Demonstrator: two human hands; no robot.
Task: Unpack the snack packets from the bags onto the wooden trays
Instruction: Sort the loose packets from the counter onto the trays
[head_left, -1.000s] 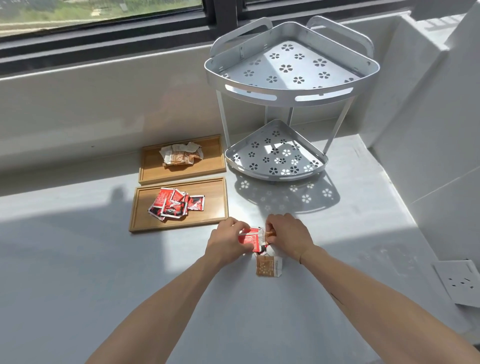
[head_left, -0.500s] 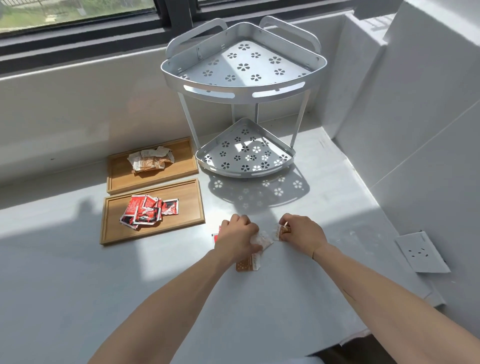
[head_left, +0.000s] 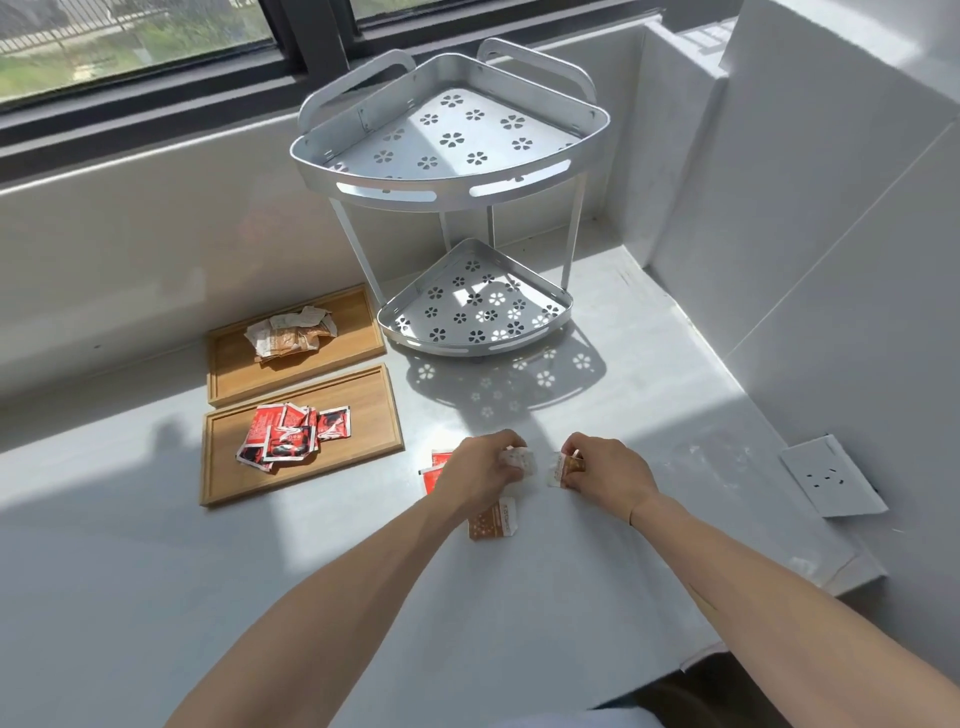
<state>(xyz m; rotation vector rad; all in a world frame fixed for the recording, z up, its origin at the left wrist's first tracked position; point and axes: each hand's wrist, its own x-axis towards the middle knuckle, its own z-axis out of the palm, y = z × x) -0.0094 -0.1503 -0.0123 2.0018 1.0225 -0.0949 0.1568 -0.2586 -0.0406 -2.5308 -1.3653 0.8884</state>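
I see a grey counter (head_left: 156, 597) under a window; its near right edge is cut off by the frame. A two-tier metal corner rack (head_left: 452, 171) stands at the back, both perforated shelves bare. A white socket plate (head_left: 831, 475) lies loose at the right, tilted.

Two wooden trays sit side by side left of the rack. The far tray (head_left: 228, 374) holds a heap of brown and white packets (head_left: 288, 335); they overlap and I cannot count them. The near tray (head_left: 374, 415) holds a heap of red packets (head_left: 291, 434); I make out at least five, but the stacking hides the rest.

On the counter between my hands and the near tray, red packets (head_left: 434, 470) lie partly hidden beneath my left wrist; I count two edges, no more can be confirmed. One brown packet (head_left: 493, 519) lies flat just below the left hand (head_left: 480, 475), partly covered by the forearm.

The left hand is curled closed, fingers pinching a pale packet (head_left: 519, 460) at its tip. The right hand (head_left: 605, 470) is likewise curled, thumb and fingers gripping a small white and brown packet (head_left: 563, 467). The two held packets are near each other but apart. Print on all packets is too small to read. I see no bag in view.
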